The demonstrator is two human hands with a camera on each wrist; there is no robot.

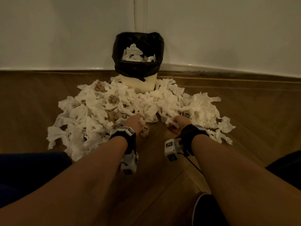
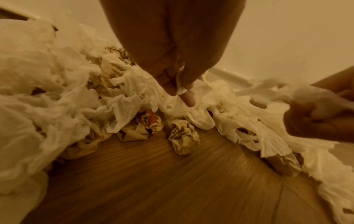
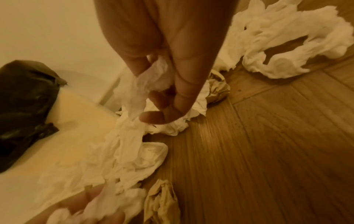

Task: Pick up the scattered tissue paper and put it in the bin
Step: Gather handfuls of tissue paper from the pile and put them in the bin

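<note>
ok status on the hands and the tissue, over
Left hand and right hand each grip white tissue. Big tissue pile on floor around bin. Bin part filled, path clear.

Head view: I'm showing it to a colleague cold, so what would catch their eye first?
Probably the big heap of white tissue spread over the wooden floor around the bin, whose black liner already holds a few pieces. Next, at the heap's near edge, the left hand and right hand each grip a tissue.
</note>
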